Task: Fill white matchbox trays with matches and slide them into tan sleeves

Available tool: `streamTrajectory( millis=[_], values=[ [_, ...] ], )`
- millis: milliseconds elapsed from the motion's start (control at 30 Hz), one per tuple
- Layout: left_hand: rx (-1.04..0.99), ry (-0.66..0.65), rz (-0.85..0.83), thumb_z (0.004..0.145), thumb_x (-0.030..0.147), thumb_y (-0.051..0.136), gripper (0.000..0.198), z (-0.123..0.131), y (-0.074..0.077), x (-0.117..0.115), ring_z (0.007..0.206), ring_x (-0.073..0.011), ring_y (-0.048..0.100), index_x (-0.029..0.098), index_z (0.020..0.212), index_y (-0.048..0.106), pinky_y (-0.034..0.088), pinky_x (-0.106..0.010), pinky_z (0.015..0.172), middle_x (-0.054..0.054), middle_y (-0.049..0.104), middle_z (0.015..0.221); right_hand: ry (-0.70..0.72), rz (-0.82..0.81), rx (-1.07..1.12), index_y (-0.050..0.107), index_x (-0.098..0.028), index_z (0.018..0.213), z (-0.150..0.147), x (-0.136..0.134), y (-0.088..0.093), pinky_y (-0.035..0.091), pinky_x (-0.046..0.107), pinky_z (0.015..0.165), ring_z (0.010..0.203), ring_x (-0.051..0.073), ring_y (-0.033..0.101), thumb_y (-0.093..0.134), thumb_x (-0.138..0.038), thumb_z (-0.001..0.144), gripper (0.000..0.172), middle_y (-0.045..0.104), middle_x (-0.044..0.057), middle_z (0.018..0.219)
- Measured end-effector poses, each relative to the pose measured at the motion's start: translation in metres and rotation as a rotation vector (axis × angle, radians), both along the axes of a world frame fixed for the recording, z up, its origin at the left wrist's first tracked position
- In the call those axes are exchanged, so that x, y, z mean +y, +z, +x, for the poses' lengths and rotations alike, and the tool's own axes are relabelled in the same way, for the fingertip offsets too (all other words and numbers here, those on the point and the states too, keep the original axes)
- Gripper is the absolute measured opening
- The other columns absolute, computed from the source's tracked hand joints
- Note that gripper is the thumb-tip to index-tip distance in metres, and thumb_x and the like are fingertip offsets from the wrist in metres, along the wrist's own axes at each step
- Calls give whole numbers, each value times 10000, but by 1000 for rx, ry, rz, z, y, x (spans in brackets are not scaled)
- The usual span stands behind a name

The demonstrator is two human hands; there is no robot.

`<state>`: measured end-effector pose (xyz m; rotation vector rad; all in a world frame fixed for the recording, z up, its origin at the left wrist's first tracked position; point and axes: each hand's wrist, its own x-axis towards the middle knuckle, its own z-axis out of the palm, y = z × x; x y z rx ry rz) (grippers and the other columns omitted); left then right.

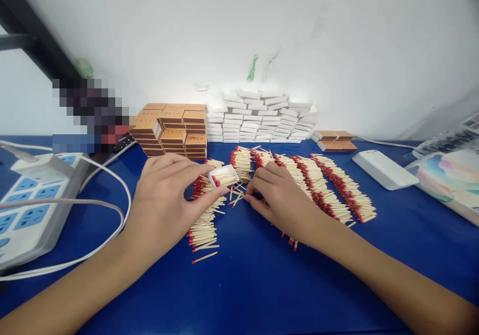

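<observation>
My left hand [160, 200] pinches a small white matchbox tray [223, 170] between thumb and fingers, with several red-headed matches [225, 179] lying in it. The tray is tilted with its open side facing me. Just right of it, my right hand [282, 195] has thumb and fingertips closed together at loose matches [235, 193] on the blue table; a match seems to reach its fingertips, partly hidden. Rows of matches [204, 225] lie below and behind the left fingers. More rows [337, 185] spread behind and right of my right hand.
Orange-brown matchbox sleeves [174, 128] are stacked back left, beside a pile of white trays [258, 118] against the wall. A few more sleeves [335, 140] and a white device [385, 168] are to the right. A power strip [48, 225] with white cables lies left on the blue table [239, 295].
</observation>
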<state>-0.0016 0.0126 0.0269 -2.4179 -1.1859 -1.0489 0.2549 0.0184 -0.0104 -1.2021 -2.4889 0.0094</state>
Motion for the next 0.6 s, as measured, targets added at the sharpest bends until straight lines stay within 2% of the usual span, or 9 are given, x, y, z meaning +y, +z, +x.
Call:
streamTrajectory(
  millis=[300, 500, 600],
  values=[
    [24, -23, 4, 941, 435, 809, 283, -2, -3, 3, 932, -281, 723, 199, 1091, 767, 517, -470, 870, -62, 801, 950, 8, 62, -74, 638, -189, 885, 11, -1, 9, 446, 442, 896, 952, 276, 516, 639, -203, 1046, 162, 648, 93, 939],
    [40, -44, -25, 922, 429, 831, 301, -2, -6, 3, 930, -280, 716, 192, 1096, 764, 504, -465, 876, -63, 790, 947, -50, 153, -90, 603, -197, 906, 24, 3, 14, 413, 434, 803, 898, 276, 475, 580, -225, 1082, 180, 615, 88, 909],
    [52, -71, -53, 902, 405, 855, 286, 0, -7, 2, 927, -271, 712, 195, 1075, 769, 495, -449, 879, -51, 799, 949, -50, 159, -21, 582, -201, 935, 24, 1, 18, 406, 427, 791, 901, 269, 469, 567, -232, 1094, 162, 618, 88, 944]
  ],
)
